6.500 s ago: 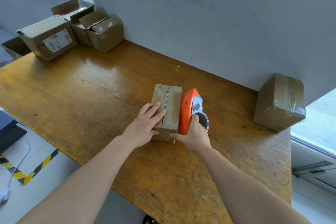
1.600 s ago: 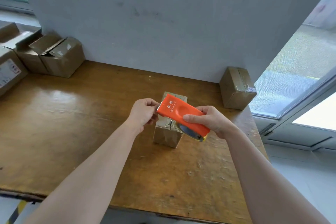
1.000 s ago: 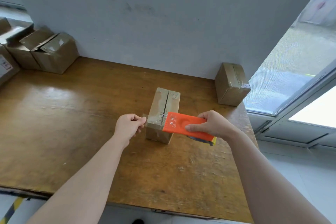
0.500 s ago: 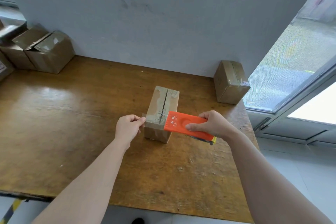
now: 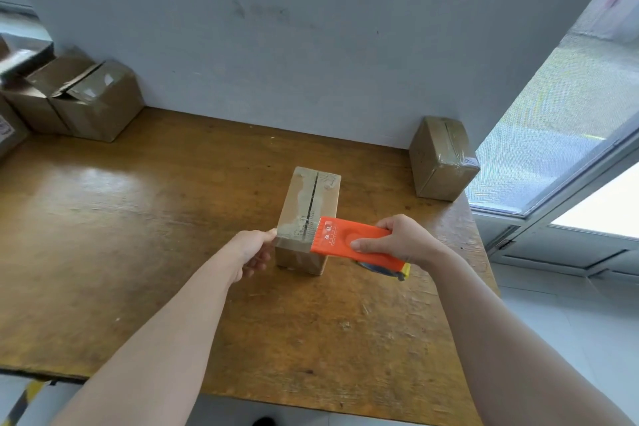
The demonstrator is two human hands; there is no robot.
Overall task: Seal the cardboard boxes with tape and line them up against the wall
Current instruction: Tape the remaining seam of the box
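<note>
Daylight scene, wide-angle lens.
Light enters from the window (image 5: 553,135) at right; its lower corner is overexposed. A soft glare patch lies on the table (image 5: 103,190) at left. Shadows are faint. The boxes (image 5: 100,104) at the left edge are blurred, and straight lines bow near the edges.

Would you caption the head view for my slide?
Left hand pinches tape at the box edge; right hand holds the dispenser.

Labelled box (image 5: 6,130) cut off at left edge, tape roll (image 5: 378,268) mostly hidden under orange dispenser (image 5: 349,240) (dark sliver shows)
</note>
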